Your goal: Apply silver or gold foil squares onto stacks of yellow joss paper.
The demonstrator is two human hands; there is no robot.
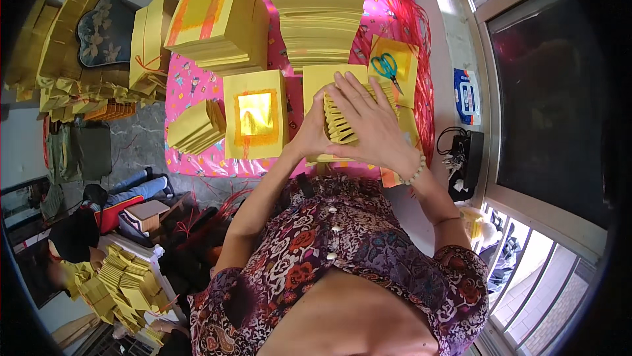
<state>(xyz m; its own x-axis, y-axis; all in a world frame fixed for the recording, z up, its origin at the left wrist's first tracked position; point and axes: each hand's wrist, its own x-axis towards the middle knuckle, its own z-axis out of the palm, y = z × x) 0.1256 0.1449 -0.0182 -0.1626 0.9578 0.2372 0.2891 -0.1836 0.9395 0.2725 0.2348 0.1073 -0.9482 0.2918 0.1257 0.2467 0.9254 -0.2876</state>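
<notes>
Thing: fanned stack of thin yellow paper sheets (341,122), on the pink patterned table cover (191,86).
Right hand (372,125): spread flat, pressing on top.
Left hand (315,133): gripping the near-left edge.
Handling: likely light, floppy, slippery (hold edges, press flat).

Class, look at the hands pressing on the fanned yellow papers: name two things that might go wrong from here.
1. The fanned yellow papers under the right hand and left hand may slip out of order.
2. The scissors lie just beyond the fingers, so a stray reach might catch them.
</notes>
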